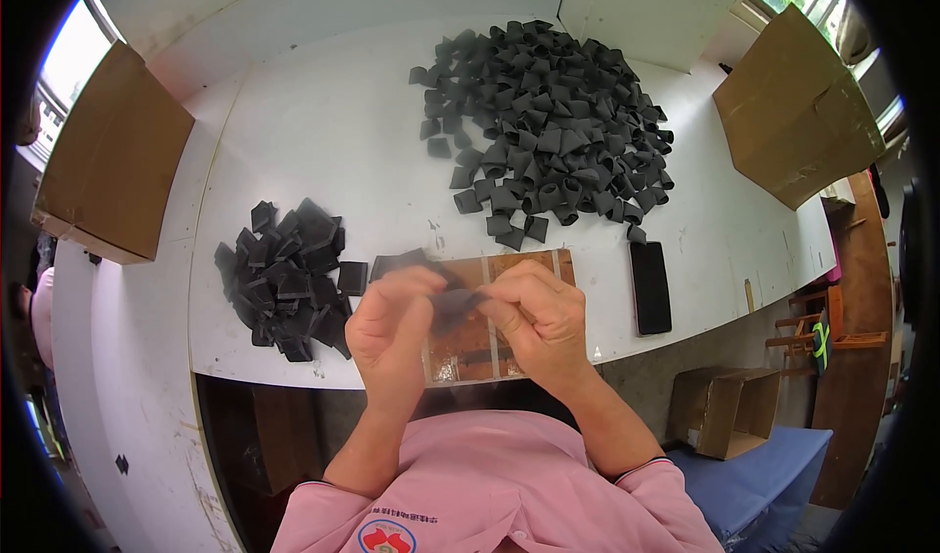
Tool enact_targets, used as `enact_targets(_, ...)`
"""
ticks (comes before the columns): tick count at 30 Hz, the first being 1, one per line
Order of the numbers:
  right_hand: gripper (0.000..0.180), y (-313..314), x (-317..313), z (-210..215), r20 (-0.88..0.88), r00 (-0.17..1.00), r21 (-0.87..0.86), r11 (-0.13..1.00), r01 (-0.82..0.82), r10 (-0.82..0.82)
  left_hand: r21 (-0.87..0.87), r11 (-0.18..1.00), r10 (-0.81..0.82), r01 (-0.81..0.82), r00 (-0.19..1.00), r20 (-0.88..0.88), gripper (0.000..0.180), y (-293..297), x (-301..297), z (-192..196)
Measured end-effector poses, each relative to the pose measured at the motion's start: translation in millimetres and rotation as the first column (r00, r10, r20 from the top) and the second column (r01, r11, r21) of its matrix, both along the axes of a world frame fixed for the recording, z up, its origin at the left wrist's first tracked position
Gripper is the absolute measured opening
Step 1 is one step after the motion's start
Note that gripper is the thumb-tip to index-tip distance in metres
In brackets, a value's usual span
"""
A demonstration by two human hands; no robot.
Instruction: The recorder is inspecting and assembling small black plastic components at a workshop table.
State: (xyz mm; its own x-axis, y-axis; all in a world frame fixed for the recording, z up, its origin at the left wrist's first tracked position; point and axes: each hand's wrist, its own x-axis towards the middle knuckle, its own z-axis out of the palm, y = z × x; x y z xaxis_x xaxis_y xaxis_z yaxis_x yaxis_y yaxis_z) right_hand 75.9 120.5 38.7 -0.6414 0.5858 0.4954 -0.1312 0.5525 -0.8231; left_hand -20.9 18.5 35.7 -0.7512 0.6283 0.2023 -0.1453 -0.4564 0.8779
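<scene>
Both the left hand [392, 323] and the right hand [539, 318] pinch one black piece [452, 303] above the brown board [470, 342]. It looks light and soft; holding the edges seems best.

a black phone [650, 287] lies flat on the white table [323, 132], near its front edge. two brown cardboard boxes [116, 156] [798, 107] stand at the left and right sides, and a smaller open box [727, 408] sits lower down at right.

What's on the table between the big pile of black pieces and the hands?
In the head view, only bare white table separates the big pile from the brown board under both hands.
</scene>
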Motion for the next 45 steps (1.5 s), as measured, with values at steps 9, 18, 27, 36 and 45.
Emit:
enact_targets(9, 0.011, 14, 4, -3, 0.05, 0.99, -0.011, 0.991, -0.134, 0.135, -0.186, 0.969, -0.014, -0.163, 0.714, -0.7, 0.01, -1, -9, 2)
enact_targets(18, 0.012, 11, 3, 1, 0.081, 0.995, 0.176, 0.982, -0.068, 0.054, -0.18, 0.978, 0.016, -0.106, 0.897, -0.442, 0.006, -1, -6, -5)
enact_targets(27, 0.01, 15, 5, 0, 0.047, 0.988, -0.028, 0.989, -0.148, 0.149, -0.113, 0.971, 0.046, -0.212, 0.626, -0.779, 0.012, 10, -8, 15)
enact_targets(36, 0.014, 4, -1, 8, 0.117, 0.99, 0.16, 0.982, -0.101, 0.083, 0.0, 0.995, 0.086, -0.103, 0.827, -0.555, 0.01, 7, -11, -15)
enact_targets(45, 0.015, 2, -1, 1, 0.096, 0.995, 0.359, 0.933, -0.007, -0.029, 0.071, 0.983, 0.178, -0.171, 0.772, -0.61, 0.01, 16, -3, -20)
